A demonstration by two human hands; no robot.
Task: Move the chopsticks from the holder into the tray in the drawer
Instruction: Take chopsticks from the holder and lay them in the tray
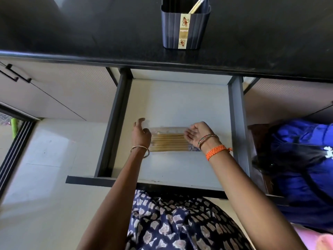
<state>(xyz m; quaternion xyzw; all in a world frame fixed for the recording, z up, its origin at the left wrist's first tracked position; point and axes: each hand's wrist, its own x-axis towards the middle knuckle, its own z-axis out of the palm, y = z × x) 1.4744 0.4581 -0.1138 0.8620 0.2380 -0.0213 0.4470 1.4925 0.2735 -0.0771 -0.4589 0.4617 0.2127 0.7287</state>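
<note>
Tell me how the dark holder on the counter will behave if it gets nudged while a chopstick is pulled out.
The holder looks like thin plastic and nearly empty, so probably light and apt to slide on the smooth counter. It is taller than wide, with a chopstick leaning against its rim, so a sideways tug might tip it.

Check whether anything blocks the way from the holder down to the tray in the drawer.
Nothing visible does. The holder stands on the counter with chopsticks in it; the drawer is open below, and the tray lies uncovered between the left hand and right hand.
</note>
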